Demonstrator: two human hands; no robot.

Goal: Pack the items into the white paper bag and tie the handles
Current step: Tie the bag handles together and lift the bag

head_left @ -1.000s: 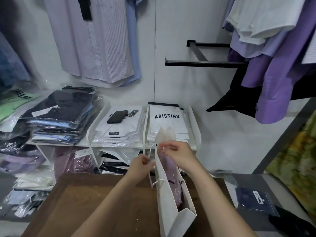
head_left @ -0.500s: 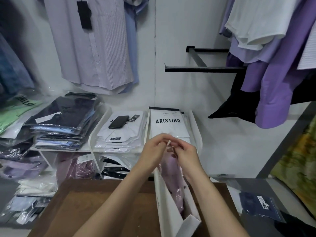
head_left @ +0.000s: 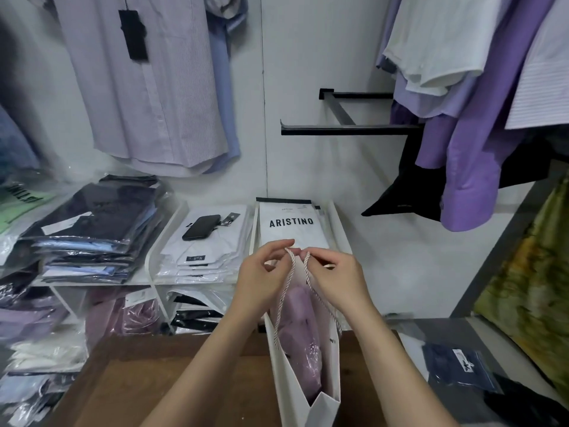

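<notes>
As we look down on the white paper bag [head_left: 308, 408], standing open on the brown table [head_left: 147, 392], a black phone [head_left: 201, 227] lies on folded shirts [head_left: 197, 254] well beyond it to the left. Just above the bag's mouth, our left hand [head_left: 261, 282] pinches one rope handle [head_left: 289, 266]. A purple shirt [head_left: 303, 331] in plastic sits inside the bag. Our right hand [head_left: 338, 278] pinches the other handle [head_left: 307, 266]. A navy packet [head_left: 458, 368] lies right of the bag.
</notes>
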